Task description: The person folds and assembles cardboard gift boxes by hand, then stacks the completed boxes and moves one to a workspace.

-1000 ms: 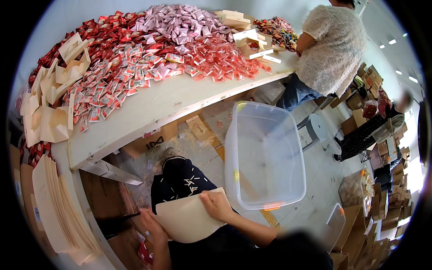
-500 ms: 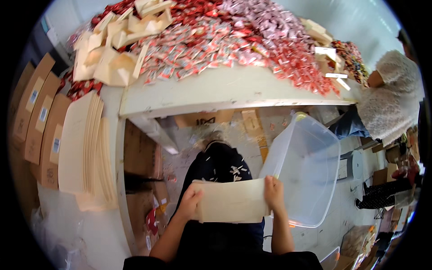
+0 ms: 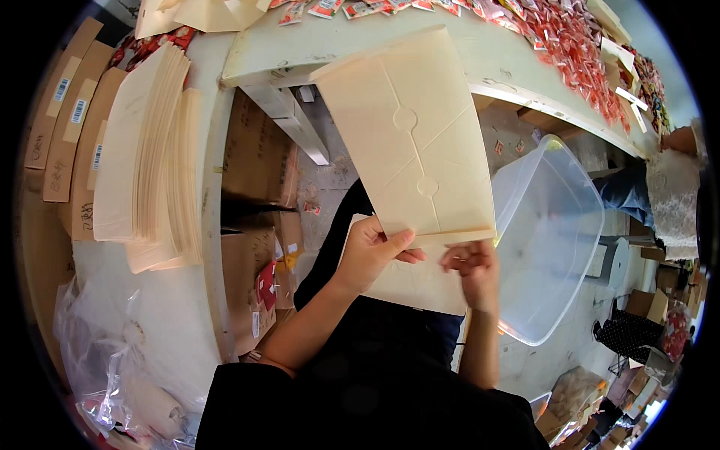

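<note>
A flat cream cardboard blank [image 3: 409, 135], creased with lines and two small circles, stands tilted up in front of me. My left hand [image 3: 371, 255] grips its lower edge, thumb on the face. Below, a second cream piece [image 3: 420, 289] lies over my lap, partly behind my hands; whether it joins the first I cannot tell. My right hand [image 3: 476, 274] is by the blank's lower right corner, fingers loosely bent and apart, slightly blurred, with nothing visible in them.
On the left table a stack of cream blanks [image 3: 142, 150] stands beside brown cartons [image 3: 79, 135] and clear plastic wrap [image 3: 112, 375]. Small red-wrapped packets [image 3: 570, 60] cover the far table. A translucent bin [image 3: 551, 240] is at my right, with a seated person [image 3: 671, 195] beyond.
The blank has gone from lying level over my lap to standing tilted up. My right hand has left its edge. The view has shifted, so the far table sits higher.
</note>
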`<control>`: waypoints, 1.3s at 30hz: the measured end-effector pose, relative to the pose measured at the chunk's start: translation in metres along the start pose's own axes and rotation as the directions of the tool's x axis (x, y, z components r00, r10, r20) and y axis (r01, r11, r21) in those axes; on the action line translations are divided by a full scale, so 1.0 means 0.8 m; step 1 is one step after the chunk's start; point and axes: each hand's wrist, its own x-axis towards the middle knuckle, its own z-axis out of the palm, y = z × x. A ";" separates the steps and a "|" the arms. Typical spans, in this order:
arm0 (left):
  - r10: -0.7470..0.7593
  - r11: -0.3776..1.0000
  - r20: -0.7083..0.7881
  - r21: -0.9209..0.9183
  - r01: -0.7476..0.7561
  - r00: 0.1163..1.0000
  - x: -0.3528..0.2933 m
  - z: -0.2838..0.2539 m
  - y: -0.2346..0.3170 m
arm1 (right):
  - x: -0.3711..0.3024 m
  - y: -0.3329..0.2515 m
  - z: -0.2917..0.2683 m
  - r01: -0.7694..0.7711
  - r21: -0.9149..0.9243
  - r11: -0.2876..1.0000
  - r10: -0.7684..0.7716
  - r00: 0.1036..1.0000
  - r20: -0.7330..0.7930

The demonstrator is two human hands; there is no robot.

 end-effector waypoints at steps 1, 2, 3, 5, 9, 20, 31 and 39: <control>0.007 1.000 -0.002 -0.002 -0.007 1.000 0.000 0.004 -0.005 | 0.002 0.001 0.027 0.039 0.062 0.997 -0.038 0.999 -0.017; -0.001 1.000 0.000 0.009 0.001 1.000 -0.001 0.006 -0.006 | 0.005 0.003 0.043 0.024 -0.017 1.000 -0.025 0.995 -0.096; -0.009 1.000 0.004 0.022 0.009 1.000 -0.002 0.006 -0.006 | 0.007 0.004 0.050 0.003 -0.094 0.996 -0.019 0.984 -0.177; 0.024 0.998 0.037 0.058 -0.026 0.999 -0.002 0.004 -0.009 | 0.013 0.005 0.050 0.014 0.011 1.000 -0.012 0.986 -0.167; 0.075 0.985 0.062 0.152 -0.084 0.995 -0.003 0.002 -0.013 | 0.022 -0.002 0.057 0.061 0.125 0.990 -0.032 0.974 -0.225; -0.055 0.981 0.211 0.193 0.014 0.976 -0.014 -0.005 0.001 | 0.004 0.005 0.030 -0.026 -0.162 0.986 0.014 0.997 -0.075; -0.056 0.996 0.266 -0.053 0.073 0.962 -0.026 -0.031 0.005 | 0.031 -0.028 0.008 0.354 0.003 0.935 -0.353 0.934 -0.059; -0.196 0.915 0.190 0.389 0.109 0.962 -0.019 -0.023 0.000 | 0.031 -0.052 0.036 -0.101 -0.589 0.802 0.027 0.991 -0.133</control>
